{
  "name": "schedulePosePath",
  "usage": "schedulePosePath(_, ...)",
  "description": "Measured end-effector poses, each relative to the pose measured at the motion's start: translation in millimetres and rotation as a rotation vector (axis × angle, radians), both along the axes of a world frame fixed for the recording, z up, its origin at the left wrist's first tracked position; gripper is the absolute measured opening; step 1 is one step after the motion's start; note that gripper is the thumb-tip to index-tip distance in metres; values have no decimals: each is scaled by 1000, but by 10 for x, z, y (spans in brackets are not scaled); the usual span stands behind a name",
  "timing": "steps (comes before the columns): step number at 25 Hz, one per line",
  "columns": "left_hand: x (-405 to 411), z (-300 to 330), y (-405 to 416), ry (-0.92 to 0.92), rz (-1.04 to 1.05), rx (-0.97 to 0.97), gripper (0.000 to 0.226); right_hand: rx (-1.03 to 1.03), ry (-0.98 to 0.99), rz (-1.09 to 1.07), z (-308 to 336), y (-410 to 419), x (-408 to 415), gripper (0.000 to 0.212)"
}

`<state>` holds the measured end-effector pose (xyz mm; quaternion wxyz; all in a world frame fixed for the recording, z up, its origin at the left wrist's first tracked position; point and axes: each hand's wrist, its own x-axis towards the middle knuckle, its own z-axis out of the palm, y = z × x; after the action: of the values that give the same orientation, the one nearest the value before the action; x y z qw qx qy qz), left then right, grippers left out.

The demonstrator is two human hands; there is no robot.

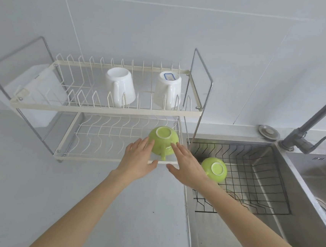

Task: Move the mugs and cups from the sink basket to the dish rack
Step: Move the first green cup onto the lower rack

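White plastic cutting board (32, 89) hangs off the left end of the two-tier cream wire dish rack (103, 108); not in play. Top tier: two white ceramic mugs, both upside down, left mug (120, 87) plain, right mug (168, 90) with a blue-bordered sticker on its base. Print on it is too small to read. No other writing or brand visible.

Lower tier, right end: green ceramic cup (163, 143) inverted, handle pointing toward the person. Left hand (137, 160) spread, fingertips against the cup's left side; right hand (188, 165) also spread, fingertips on its right side. Neither hand is wrapped around it. Looks like placement or release, can't tell which.

Risks: cup sits close to the tier's front-right corner, so a nudge on withdrawal could tip it off the wires, and the handle could snag a wire.

Second green ceramic cup (214, 170) remains inverted in the black wire sink basket (263, 172), inside the steel sink (301, 186). Right forearm passes just beside it, so it could get knocked.
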<state>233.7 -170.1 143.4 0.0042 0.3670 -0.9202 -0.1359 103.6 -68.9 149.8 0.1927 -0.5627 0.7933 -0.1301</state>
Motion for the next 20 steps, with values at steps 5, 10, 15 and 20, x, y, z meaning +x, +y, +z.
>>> schedulePosePath(5,61,29,490,-17,-20,-25,62,-11,30,-4,-36,492,-114,69)
schedulePosePath(10,-130,10,907,-58,-38,21,61,36,60,-28,-111,876,-359,70)
schedulePosePath(15,-543,-43,1178,-50,-50,53,62,116,74,-35,-187,1144,-720,71)
schedulePosePath(20,-1007,-154,1380,-47,-62,92,64,160,94,-31,-247,1311,-1125,72)
